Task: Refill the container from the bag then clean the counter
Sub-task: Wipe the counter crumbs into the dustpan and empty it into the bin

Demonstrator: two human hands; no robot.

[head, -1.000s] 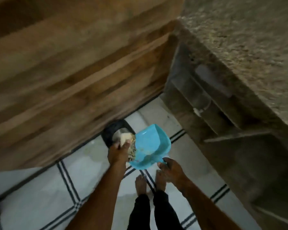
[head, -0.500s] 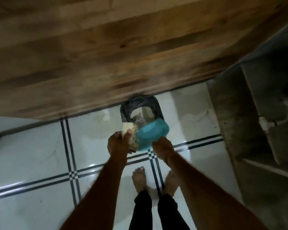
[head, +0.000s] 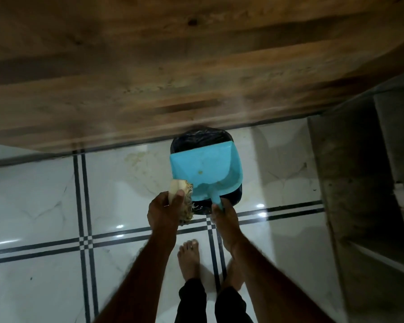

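Observation:
A turquoise plastic dustpan (head: 205,173) is held over a black-lined trash bin (head: 201,138) that stands on the floor against the wooden surface. My right hand (head: 224,217) grips the dustpan's short handle. My left hand (head: 165,213) holds a small hand brush (head: 181,194) with a pale wooden back and tan bristles, just left of the dustpan's handle. The pan's inside faces me and looks nearly bare, with one small speck. Most of the bin's mouth is hidden behind the dustpan.
A wooden panel (head: 173,66) fills the top of the view. White floor tiles (head: 44,206) with dark double lines lie below. Grey stone shelving (head: 359,183) stands at the right. My bare feet (head: 189,259) are on the tiles.
The dustpan has tipped from edge-on over the bin to flat with its inside toward me. The view has swung down and closer to the bin; both hands keep their holds.

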